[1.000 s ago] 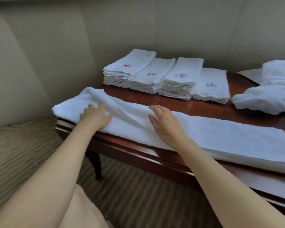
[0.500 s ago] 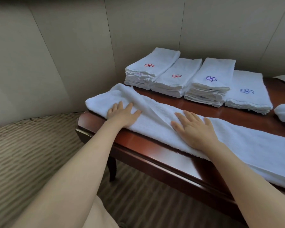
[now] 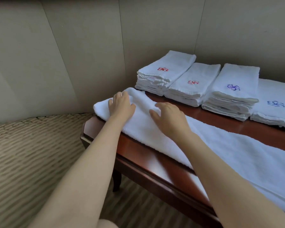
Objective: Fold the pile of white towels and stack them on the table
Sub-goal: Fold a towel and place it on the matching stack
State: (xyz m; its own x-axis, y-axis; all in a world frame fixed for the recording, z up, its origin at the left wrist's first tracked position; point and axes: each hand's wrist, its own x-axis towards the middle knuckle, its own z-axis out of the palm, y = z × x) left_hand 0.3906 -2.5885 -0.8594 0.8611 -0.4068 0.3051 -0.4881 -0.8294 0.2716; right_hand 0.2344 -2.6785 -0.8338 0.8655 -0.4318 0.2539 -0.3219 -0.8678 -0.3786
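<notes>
From the head view, a long white towel [image 3: 220, 150] lies stretched across the dark wooden counter [image 3: 155, 171], folded lengthwise into a narrow strip that runs from the counter's left end off toward the lower right edge of the frame. The left hand [image 3: 121, 105] rests at the towel's left end, palm down, and its fingers [image 3: 117, 97] reach toward the far corner of the cloth; whether they lie flat or curl under the edge there, I cannot tell. The right hand [image 3: 170, 118] sits just beside it on the same strip, palm down, fingers [image 3: 161, 106] spread and slightly bent, pressing the cloth flat and holding nothing. Both forearms reach in from the bottom of the frame, bare. Behind the strip, along the back of the counter, four stacks of folded towels sit side by side and touching: the first stack [image 3: 164, 73] at the left bears a red emblem, the second stack [image 3: 193, 83] also a red one, the third stack [image 3: 234, 88] a blue-purple emblem and stands tallest, and the fourth stack [image 3: 275, 104] a blue emblem, cut off by the right edge. A padded beige wall [image 3: 72, 46] rises behind the counter, and striped carpet [image 3: 31, 153] covers the floor at the left, with one counter leg [image 3: 116, 181] showing below the near edge.
</notes>
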